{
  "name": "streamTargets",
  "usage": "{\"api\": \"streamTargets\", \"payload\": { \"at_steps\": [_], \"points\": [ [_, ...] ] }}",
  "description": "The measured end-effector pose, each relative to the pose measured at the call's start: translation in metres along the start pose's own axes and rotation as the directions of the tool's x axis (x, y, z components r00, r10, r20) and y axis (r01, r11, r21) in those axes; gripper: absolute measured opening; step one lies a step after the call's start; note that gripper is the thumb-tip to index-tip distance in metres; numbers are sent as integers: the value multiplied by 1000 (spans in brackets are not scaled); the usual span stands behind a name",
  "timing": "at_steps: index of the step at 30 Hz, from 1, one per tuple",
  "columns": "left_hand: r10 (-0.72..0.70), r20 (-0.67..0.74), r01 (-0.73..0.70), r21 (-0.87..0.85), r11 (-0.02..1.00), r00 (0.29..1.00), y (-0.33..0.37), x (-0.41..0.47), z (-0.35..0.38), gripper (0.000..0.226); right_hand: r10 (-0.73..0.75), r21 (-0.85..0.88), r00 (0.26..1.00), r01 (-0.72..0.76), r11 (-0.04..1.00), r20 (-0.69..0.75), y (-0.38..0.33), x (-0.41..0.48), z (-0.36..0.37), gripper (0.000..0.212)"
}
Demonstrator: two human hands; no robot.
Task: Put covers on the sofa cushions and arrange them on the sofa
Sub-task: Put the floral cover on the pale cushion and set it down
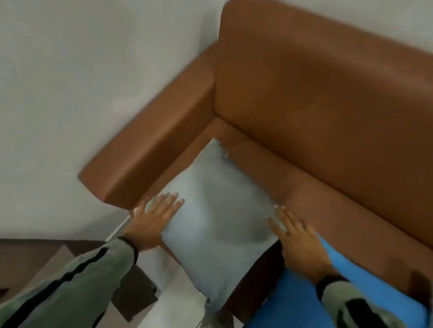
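Note:
A pale grey-blue covered cushion (214, 217) lies on the seat of the brown leather sofa (337, 110), in the corner by the left armrest, its near end hanging over the seat's front edge. My left hand (154, 217) presses flat against the cushion's left side with fingers spread. My right hand (293, 234) lies flat against its right side, fingers extended. A bright blue cushion (308, 322) sits on the seat under my right forearm. The picture is blurred.
The sofa's left armrest (152, 151) stands close to a white wall (72, 66). Light floor tiles (173, 318) and a dark mat (130, 291) lie below the seat's front edge. The sofa seat to the right (364, 229) is bare.

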State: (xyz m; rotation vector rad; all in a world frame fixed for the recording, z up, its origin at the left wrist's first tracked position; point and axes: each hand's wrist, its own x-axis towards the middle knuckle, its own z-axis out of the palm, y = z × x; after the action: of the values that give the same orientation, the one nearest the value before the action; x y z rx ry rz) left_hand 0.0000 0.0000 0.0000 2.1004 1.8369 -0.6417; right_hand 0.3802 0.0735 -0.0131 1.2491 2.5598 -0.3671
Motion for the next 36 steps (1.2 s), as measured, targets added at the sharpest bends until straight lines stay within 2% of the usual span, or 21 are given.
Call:
{"api": "streamTargets", "payload": {
  "at_steps": [1, 3, 6, 8, 11, 14, 16, 17, 19, 20, 21, 23, 25, 27, 29, 33, 36],
  "points": [
    [-3, 14, 2, 12, 1000, 1000, -7, 5, 13, 94, 1, -22, 1000, -1, 1000, -2, -10, 9, 16, 97],
    [-56, -22, 56, -24, 998, 998, -26, 13, 45, 100, 16, -36, 999, -17, 999, -27, -22, 24, 45, 103],
    [-76, 70, 84, -118, 989, 995, -38, 29, 80, 126, 104, -100, 993, -108, 989, -50, -32, 55, 78, 100],
    [-64, 23, 68, -239, 969, 998, -35, 43, 87, 126, 157, -113, 987, -160, 981, -41, -35, 78, 78, 93],
    [-58, -22, 44, -409, 911, 998, -36, 56, 86, 118, 166, -7, 986, -166, 986, 21, -32, 95, 71, 89],
    [5, -28, -20, -563, 826, 1000, -49, 56, 58, 102, 160, 264, 987, -156, 952, 5, -14, 90, 43, 82],
    [-16, -34, -10, -659, 752, 999, -61, 62, 27, 98, 181, 491, 983, -162, 856, 10, -4, 90, 12, 69],
    [-17, 1, 13, -673, 740, 1000, -67, 65, 12, 99, 221, 592, 975, -159, 790, -33, 1, 94, 1, 54],
    [24, 46, 15, -696, 718, 999, -82, 79, -32, 99, 392, 739, 916, -203, 642, -89, 17, 105, -34, 20],
    [16, 24, 6, -711, 703, 1000, -91, 88, -55, 94, 463, 795, 884, -233, 560, -68, 25, 111, -51, 18],
    [-15, -13, 1, -728, 685, 1000, -101, 97, -80, 89, 503, 844, 864, -243, 478, -36, 32, 117, -67, 25],
    [-56, -118, -57, -779, 624, 991, -117, 118, -131, 91, 588, 896, 808, -223, 383, -50, 47, 129, -98, 31],
    [62, -215, -211, -794, 571, 975, -122, 138, -178, 91, 662, 923, 741, -172, 345, -109, 59, 141, -122, 32],
    [173, -229, -286, -726, 625, 958, -121, 164, -216, 102, 726, 936, 675, -158, 316, -131, 70, 149, -143, 23],
    [214, -166, -268, -683, 679, 963, -117, 196, -239, 113, 754, 931, 642, -172, 321, -141, 82, 155, -153, 27],
    [219, -73, -220, -573, 789, 973, -108, 260, -248, 111, 737, 861, 661, -285, 420, -141, 102, 164, -157, 42],
    [200, -26, -183, -534, 825, 979, -104, 286, -243, 114, 702, 777, 704, -381, 501, -108, 106, 171, -148, 41]
  ]
}}
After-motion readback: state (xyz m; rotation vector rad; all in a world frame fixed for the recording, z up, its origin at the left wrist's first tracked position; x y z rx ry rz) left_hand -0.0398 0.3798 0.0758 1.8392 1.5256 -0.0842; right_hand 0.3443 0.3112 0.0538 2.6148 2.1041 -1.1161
